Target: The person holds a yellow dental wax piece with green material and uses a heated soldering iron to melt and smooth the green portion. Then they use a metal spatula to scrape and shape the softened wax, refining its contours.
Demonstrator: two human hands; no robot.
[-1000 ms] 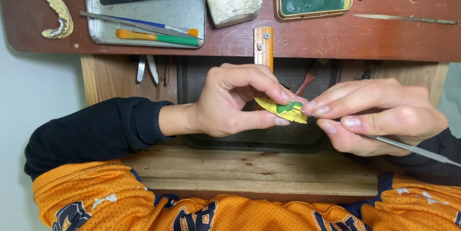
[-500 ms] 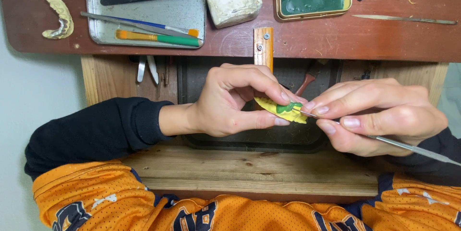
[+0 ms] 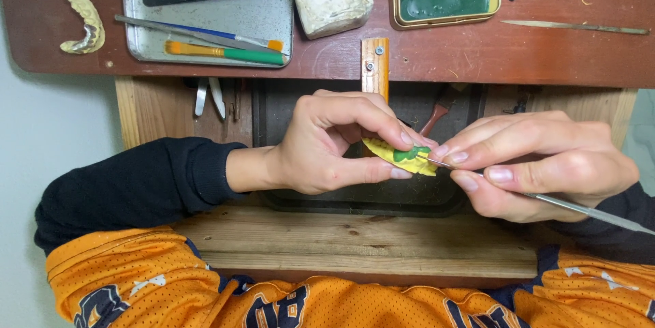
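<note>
The left hand (image 3: 327,144) has its grip closed on a small yellow piece with a green patch (image 3: 401,155), pinched between thumb and fingertips at the middle of the view, above a dark tray (image 3: 355,202) sunk in the wooden desk (image 3: 355,239). The right hand (image 3: 539,164), at 3 o'clock of the piece, grips a thin metal tool (image 3: 580,209) whose tip touches the green patch. At 12 o'clock a wooden peg (image 3: 374,65) juts out; at 11 o'clock a metal tray (image 3: 273,21) holds 2 brushes and tweezers.

Bright, even light from above, soft shadows, sharp focus throughout
</note>
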